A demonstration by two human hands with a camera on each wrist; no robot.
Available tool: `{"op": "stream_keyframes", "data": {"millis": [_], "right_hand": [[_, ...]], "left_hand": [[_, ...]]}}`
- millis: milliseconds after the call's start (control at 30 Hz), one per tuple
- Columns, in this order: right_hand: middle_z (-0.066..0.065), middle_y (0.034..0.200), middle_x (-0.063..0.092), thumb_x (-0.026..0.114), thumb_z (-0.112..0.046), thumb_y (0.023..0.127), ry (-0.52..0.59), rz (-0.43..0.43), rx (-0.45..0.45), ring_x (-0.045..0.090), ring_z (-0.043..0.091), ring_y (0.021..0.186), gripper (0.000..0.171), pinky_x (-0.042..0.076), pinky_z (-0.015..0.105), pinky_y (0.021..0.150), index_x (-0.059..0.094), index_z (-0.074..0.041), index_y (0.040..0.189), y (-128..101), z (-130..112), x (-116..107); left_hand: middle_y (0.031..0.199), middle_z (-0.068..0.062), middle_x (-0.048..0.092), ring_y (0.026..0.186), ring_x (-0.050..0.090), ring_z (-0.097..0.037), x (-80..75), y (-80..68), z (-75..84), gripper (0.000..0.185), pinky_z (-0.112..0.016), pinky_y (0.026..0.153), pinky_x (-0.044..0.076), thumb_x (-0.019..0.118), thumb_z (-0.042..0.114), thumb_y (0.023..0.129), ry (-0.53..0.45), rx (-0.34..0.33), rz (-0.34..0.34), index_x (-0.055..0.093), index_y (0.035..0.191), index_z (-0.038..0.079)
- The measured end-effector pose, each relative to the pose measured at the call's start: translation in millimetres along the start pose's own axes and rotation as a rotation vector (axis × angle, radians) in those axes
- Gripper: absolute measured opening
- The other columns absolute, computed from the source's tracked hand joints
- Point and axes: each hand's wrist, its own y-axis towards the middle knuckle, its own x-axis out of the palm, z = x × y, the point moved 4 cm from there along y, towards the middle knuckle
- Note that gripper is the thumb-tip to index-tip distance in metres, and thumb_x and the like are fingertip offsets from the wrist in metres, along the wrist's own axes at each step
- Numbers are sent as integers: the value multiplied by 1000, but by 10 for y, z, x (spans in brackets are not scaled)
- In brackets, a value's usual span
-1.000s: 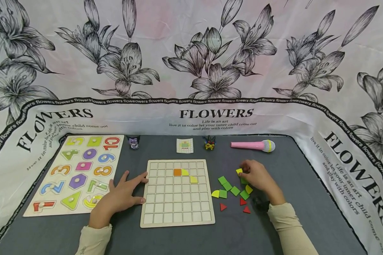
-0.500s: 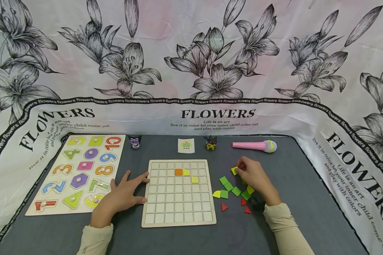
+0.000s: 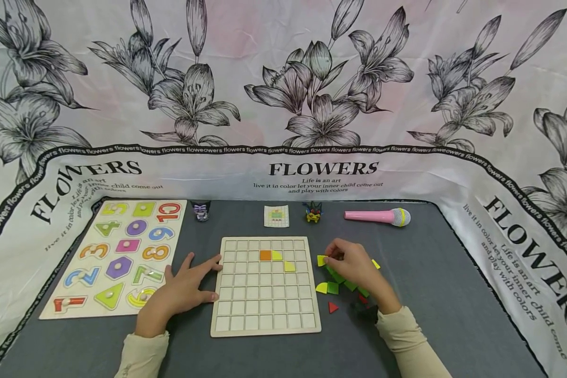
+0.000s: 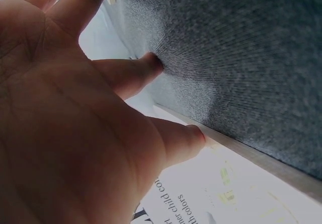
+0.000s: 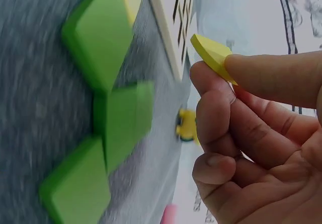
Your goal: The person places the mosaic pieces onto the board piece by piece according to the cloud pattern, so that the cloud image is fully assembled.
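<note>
My left hand [image 3: 177,291] has its fingers spread, with fingertips at the left edge of a pale wooden grid board [image 3: 264,321]. Set in the board's upper cells are an orange square [image 3: 265,255] and two yellow quarter-round tiles [image 3: 290,266]. To the right of the board, my right hand [image 3: 356,266] pinches a yellow tile [image 5: 214,55] between thumb and finger, raised above the table; its full outline is partly covered. Beneath and around that hand lie several green square tiles [image 5: 103,40], a yellow quarter-round [image 3: 322,287] and red triangles [image 3: 333,307], some of them hidden by it.
A number-and-shape puzzle board [image 3: 123,283] lies left, partly under my left arm. Along the back stand a small purple figure [image 3: 201,211], a pattern card [image 3: 276,216], a black-and-yellow figure [image 3: 313,213] and a pink toy microphone [image 3: 377,217].
My right hand, pinching the yellow tile, has moved left from the far side of the loose tiles toward the grid board's right edge. The left hand stays at the board.
</note>
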Motion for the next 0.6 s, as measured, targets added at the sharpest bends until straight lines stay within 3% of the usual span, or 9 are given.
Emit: {"op": "stream_keyframes", "data": {"millis": [300,600], "right_hand": [[-6,84,64,76,-5,98,41,-81,-46,57,11,73,7,50,30,64,71,-9,96,18,-202,188],[-6,80,60,77,-4,97,88,-114,-106,54,9,70,11,47,27,61,68,-9,93,48,-322,372]], "left_hand": [[152,-13,61,155,12,-61,-26,-16,37,84,-90,108,-3,90,22,87,5,-11,-6,49,160,11],[152,-9,61,157,10,-59,-29,-28,83,86,-89,108,-3,90,25,88,-2,-22,-21,48,162,12]]}}
